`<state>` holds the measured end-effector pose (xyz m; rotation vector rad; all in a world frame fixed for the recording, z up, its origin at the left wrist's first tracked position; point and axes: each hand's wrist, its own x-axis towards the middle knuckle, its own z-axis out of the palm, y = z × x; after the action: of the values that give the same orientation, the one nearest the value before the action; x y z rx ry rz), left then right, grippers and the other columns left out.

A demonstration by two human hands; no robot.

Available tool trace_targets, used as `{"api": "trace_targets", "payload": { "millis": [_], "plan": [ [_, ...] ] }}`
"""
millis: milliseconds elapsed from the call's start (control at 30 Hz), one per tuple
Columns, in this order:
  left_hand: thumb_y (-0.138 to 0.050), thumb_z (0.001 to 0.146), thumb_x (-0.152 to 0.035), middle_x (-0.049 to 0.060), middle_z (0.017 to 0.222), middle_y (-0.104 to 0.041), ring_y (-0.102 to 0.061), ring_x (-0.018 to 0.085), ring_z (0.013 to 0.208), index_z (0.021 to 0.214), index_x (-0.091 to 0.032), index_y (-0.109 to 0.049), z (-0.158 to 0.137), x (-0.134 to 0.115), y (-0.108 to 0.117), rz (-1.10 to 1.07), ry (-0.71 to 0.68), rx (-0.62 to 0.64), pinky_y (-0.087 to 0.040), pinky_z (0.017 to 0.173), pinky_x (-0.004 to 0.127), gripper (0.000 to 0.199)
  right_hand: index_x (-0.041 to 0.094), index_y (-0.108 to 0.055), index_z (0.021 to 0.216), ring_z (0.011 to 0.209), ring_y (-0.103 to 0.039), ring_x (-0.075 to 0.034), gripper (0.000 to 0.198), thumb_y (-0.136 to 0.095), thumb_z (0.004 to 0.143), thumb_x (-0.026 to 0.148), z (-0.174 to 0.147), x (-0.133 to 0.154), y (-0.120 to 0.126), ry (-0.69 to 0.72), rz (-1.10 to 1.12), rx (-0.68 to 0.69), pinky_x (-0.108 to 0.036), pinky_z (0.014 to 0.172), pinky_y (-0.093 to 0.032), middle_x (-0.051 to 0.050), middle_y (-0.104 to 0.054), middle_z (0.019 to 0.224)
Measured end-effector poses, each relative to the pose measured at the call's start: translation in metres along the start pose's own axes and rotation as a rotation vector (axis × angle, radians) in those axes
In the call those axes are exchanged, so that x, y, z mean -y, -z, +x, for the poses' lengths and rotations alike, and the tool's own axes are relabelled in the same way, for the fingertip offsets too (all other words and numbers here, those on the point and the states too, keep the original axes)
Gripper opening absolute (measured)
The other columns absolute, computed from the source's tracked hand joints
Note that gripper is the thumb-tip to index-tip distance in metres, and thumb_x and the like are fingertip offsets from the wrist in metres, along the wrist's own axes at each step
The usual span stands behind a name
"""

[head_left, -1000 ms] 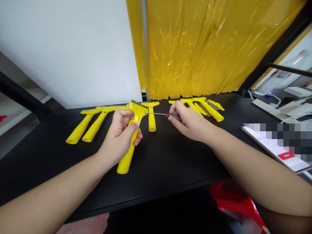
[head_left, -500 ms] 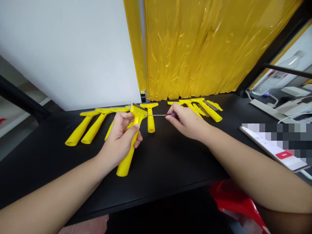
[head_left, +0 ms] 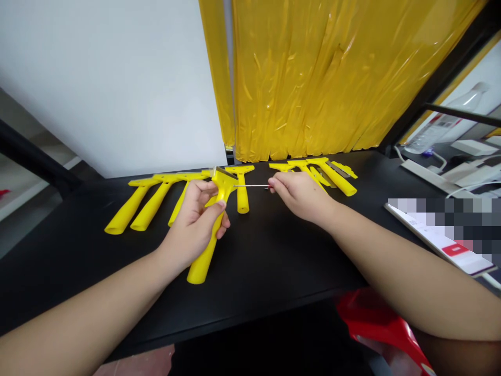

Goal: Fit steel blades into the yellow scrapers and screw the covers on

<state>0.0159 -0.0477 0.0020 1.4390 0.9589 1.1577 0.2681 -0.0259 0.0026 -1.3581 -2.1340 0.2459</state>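
Note:
My left hand (head_left: 201, 214) is closed around the neck of a yellow scraper (head_left: 203, 261), its head tilted up and its hollow handle end pointing down toward me. A metal strip shows along the head's top edge. In my right hand (head_left: 301, 193) is a screwdriver (head_left: 252, 186), held level, with its handle mostly hidden by my fingers. The thin shaft reaches left, and its tip meets the side of the scraper head. Behind the left hand, several similar yellow scrapers (head_left: 125, 211) lie in a row, one (head_left: 242, 196) of them just behind the screwdriver shaft.
More yellow scraper parts (head_left: 340, 180) and flat blades lie at the back right of the black table (head_left: 274, 277). A phone-like screen (head_left: 434, 235) is at the right, near a power strip (head_left: 430, 175) and a plastic bottle (head_left: 446, 120). Yellow plastic sheeting (head_left: 313, 78) hangs behind.
The fingers and wrist of my right hand have turned, covering more of the screwdriver's handle. The scraper in my left hand has shifted very slightly right; the tip still meets its head.

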Motion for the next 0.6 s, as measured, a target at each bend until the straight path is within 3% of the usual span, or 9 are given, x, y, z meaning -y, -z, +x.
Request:
{"api": "trace_targets", "payload": {
  "millis": [67,200,300,400,500,600],
  "plan": [
    [-0.068,0.091,-0.023,-0.004,0.09,-0.059,-0.062,0.01,0.057,0.106,-0.025,-0.041,-0.0011,-0.0002,-0.0006,0.006,0.003,0.01,-0.046,0.045,0.021,0.031,0.021,-0.057,0.081,0.074,-0.06,-0.02,0.038,-0.039,0.11,0.039,0.0,0.0003,0.0002,-0.024,0.009,0.014,-0.035,0.075,-0.04,-0.004,-0.066,0.076],
    [-0.066,0.092,-0.022,-0.004,0.089,-0.059,-0.06,0.009,0.054,0.106,-0.025,-0.04,-0.0003,-0.0006,0.0,0.004,0.013,0.008,-0.047,0.046,0.022,0.03,0.022,-0.055,0.107,0.072,-0.058,-0.019,0.015,-0.055,0.103,0.036,-0.0035,0.0012,-0.0004,0.01,0.055,0.058,-0.033,0.073,-0.04,-0.001,-0.065,0.081],
    [-0.066,0.091,-0.021,-0.003,0.09,-0.058,-0.06,0.009,0.055,0.105,-0.025,-0.04,0.0014,-0.0001,0.001,-0.011,-0.002,0.008,-0.046,0.045,0.022,0.03,0.022,-0.054,0.102,0.077,-0.059,-0.02,0.008,-0.055,0.102,0.03,-0.0034,0.0003,-0.0006,0.057,0.04,0.005,-0.033,0.074,-0.041,-0.003,-0.065,0.088],
    [-0.067,0.091,-0.022,-0.003,0.092,-0.058,-0.061,0.01,0.057,0.105,-0.025,-0.039,0.0013,0.0005,0.0013,-0.02,-0.017,0.021,-0.045,0.044,0.021,0.032,0.021,-0.056,0.086,0.077,-0.057,-0.019,0.025,-0.05,0.106,0.036,-0.0007,0.0005,0.0002,0.073,0.036,-0.028,-0.033,0.075,-0.04,-0.004,-0.063,0.083],
    [-0.068,0.091,-0.023,-0.002,0.095,-0.058,-0.061,0.009,0.057,0.106,-0.025,-0.04,0.0003,0.0008,0.0015,-0.032,-0.018,0.035,-0.045,0.044,0.021,0.032,0.022,-0.053,0.073,0.067,-0.051,-0.017,0.042,-0.042,0.108,0.043,0.0009,0.0035,0.0003,-0.051,0.097,0.065,-0.033,0.071,-0.037,0.0,-0.054,0.067],
    [-0.069,0.09,-0.023,-0.003,0.093,-0.058,-0.061,0.009,0.057,0.106,-0.025,-0.04,0.0007,0.0008,0.0026,-0.036,-0.028,0.038,-0.045,0.043,0.021,0.033,0.021,-0.055,0.073,0.064,-0.049,-0.016,0.047,-0.038,0.109,0.046,0.0,0.0059,-0.0008,-0.146,0.201,0.137,-0.032,0.068,-0.036,0.002,-0.051,0.064]
  ]
}}
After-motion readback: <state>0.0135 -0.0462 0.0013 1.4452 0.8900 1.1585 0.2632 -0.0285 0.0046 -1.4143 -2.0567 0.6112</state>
